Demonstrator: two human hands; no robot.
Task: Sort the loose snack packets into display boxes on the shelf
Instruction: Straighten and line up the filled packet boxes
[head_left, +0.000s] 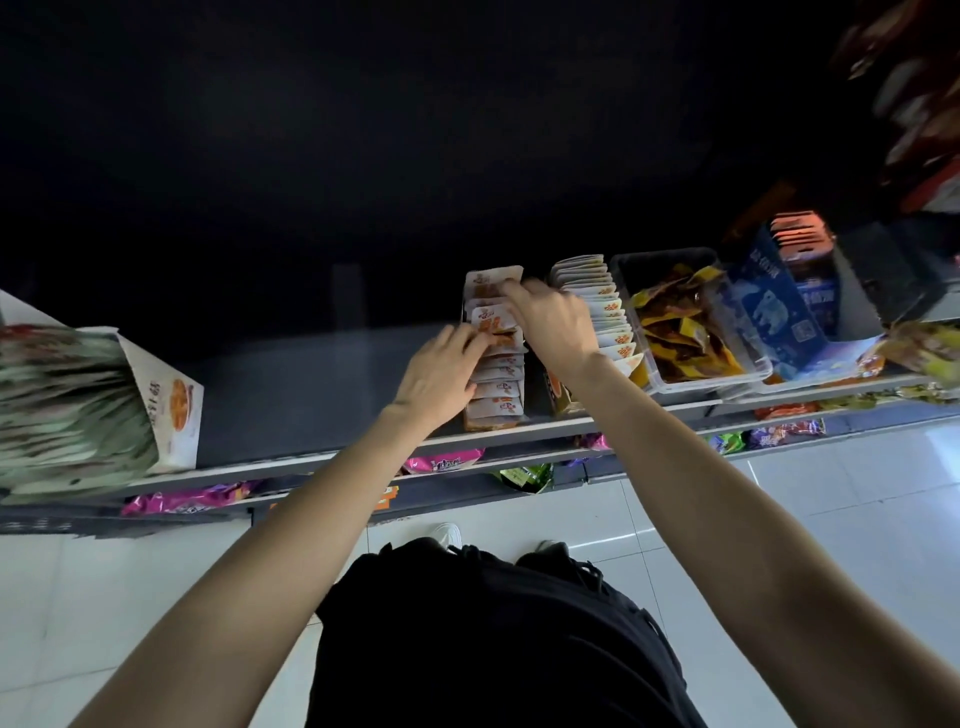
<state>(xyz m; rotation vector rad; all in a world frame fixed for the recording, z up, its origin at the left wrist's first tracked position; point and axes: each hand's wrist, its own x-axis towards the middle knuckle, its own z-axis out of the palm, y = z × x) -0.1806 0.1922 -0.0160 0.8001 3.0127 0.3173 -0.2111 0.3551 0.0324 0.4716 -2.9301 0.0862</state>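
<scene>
Item: row of white-and-orange snack packets (496, 364), upright in a display box on the grey shelf (311, 384). Left hand (441, 376) pinches a mid-row packet; right hand (556, 322), beyond it, grips rear packets, likely to straighten them. Packet print unreadable; blue polar-bear carton (774, 317) far right

Both forearms are bare to the elbow, no sleeves, watch or rings showing on the left hand (441, 374) or right hand (558, 325). Black clothing (483, 639) with dangling drawstrings; light-coloured shoes (447, 535).
</scene>
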